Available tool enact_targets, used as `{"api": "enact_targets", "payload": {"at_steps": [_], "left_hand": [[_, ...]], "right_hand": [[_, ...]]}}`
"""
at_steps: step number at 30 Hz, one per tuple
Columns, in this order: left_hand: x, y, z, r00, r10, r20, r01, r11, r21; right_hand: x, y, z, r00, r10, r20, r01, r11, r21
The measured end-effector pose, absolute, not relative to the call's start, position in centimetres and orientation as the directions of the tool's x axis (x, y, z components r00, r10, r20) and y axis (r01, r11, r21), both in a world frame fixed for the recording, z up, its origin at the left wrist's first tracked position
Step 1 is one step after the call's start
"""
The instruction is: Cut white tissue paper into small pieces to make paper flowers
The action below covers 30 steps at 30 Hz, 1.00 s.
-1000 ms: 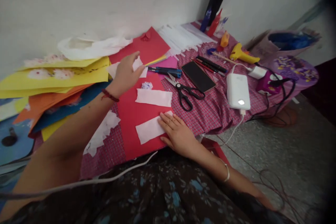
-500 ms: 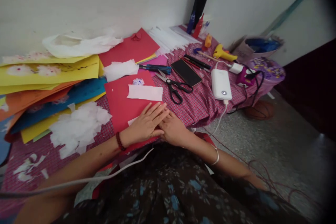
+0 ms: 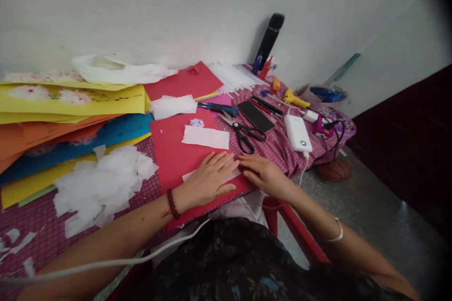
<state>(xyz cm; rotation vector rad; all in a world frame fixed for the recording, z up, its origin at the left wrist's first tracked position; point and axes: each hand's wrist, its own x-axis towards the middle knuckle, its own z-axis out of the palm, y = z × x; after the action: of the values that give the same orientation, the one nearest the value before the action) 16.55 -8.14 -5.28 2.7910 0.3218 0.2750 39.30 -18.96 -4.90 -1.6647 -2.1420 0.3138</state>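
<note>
My left hand (image 3: 211, 178) lies flat, fingers stretched out, over a white strip of thin paper (image 3: 233, 174) on a red paper sheet (image 3: 171, 155). Its palm hides much of that strip. At the strip's right end, my right hand (image 3: 266, 174) rests with its fingers extended and thumb apart, fingertips close to the left hand's. A second white strip (image 3: 206, 138) lies just beyond the hands on the red sheet. Above it sits a small white tuft with purple specks (image 3: 197, 123). Black-handled scissors (image 3: 245, 132) lie to the right of this strip.
Cut white paper pieces (image 3: 106, 183) are heaped at left, before stacked coloured sheets (image 3: 70, 127). Rightward are a blue cutter (image 3: 221, 108), a phone (image 3: 256, 115), a power bank (image 3: 297, 132) and a yellow glue gun (image 3: 295, 99). A white cable (image 3: 158, 256) crosses in front.
My right hand has slid right, off from beside and under the left hand's fingers, uncovering part of the strip. My left hand stays flat on it. The camera view has shifted.
</note>
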Motion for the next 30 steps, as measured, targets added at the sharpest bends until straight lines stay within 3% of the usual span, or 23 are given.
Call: {"api": "enact_targets", "payload": {"at_steps": [2,5,9,14,18,25,30], "left_hand": [[16.5,-8.0,-5.3,0.947,0.281,0.158,0.211,-0.911,0.355],[16.5,-8.2,-5.9,0.944,0.274,0.182,0.211,-0.929,0.303],[16.6,-8.5,-6.8,0.952,0.238,0.191,0.193,-0.954,0.229],[16.7,-8.3,-6.8,0.953,0.222,0.207,0.180,-0.962,0.204],[16.6,-8.3,-6.7,0.949,0.214,0.233,0.166,-0.964,0.207],[16.5,-8.3,-6.4,0.940,0.205,0.272,0.149,-0.966,0.212],[16.3,-8.2,-6.0,0.914,0.233,0.333,0.160,-0.959,0.232]], "right_hand": [[40.7,-16.2,-3.2,-0.083,0.963,0.256,0.872,0.195,-0.449],[41.6,-10.1,-1.2,-0.042,0.951,0.307,0.912,0.162,-0.377],[40.9,-1.7,-0.5,0.004,0.996,0.094,0.989,0.011,-0.149],[39.5,4.1,-1.2,0.053,0.996,-0.070,0.997,-0.057,-0.049],[38.9,6.0,-1.1,0.115,0.986,-0.123,0.993,-0.113,0.017],[38.3,6.5,-0.5,0.176,0.976,-0.124,0.984,-0.172,0.042],[38.5,5.6,-0.2,0.257,0.966,-0.025,0.964,-0.258,-0.070]]}}
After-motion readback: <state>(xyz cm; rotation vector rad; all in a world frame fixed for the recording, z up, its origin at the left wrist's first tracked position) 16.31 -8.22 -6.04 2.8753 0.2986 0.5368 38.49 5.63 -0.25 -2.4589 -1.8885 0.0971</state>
